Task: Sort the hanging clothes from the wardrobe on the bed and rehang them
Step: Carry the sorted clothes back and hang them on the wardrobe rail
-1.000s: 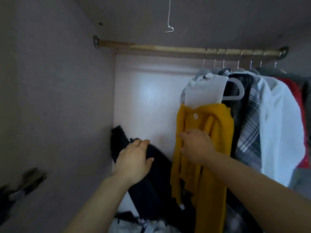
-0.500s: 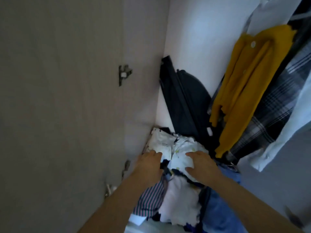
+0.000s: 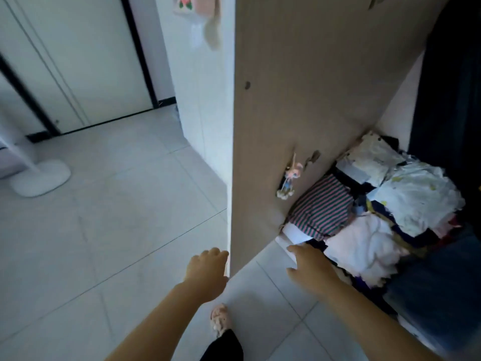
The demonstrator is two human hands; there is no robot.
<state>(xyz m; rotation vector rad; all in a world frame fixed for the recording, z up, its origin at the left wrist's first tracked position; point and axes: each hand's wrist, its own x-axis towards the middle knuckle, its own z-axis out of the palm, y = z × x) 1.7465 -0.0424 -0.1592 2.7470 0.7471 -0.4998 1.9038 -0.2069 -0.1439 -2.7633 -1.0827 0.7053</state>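
Observation:
I am looking down at the wardrobe's bottom. A pile of folded clothes [image 3: 406, 204] lies there, with a striped piece [image 3: 322, 207] and a white piece [image 3: 364, 243] at its front. One dark hanging garment [image 3: 447, 95] shows at the upper right; the other hanging clothes are out of view. My right hand [image 3: 309, 267] reaches with straight fingers to the white front ledge [image 3: 289, 233] beside the pile and holds nothing. Beside the lower edge of the open wardrobe door [image 3: 299, 100] is my left hand [image 3: 208, 272], its fingers loosely curled and holding nothing.
The brown door panel stands between my two hands, with a small doll charm [image 3: 289, 178] hanging on it. Pale floor tiles [image 3: 104, 230] spread to the left. A white round stand base [image 3: 41, 178] sits far left. My slippered foot [image 3: 220, 319] is below the door edge.
My view swung down and left, away from the rail and the yellow cardigan. Both hands came off the pile: the left went to the door edge, the right to the front ledge.

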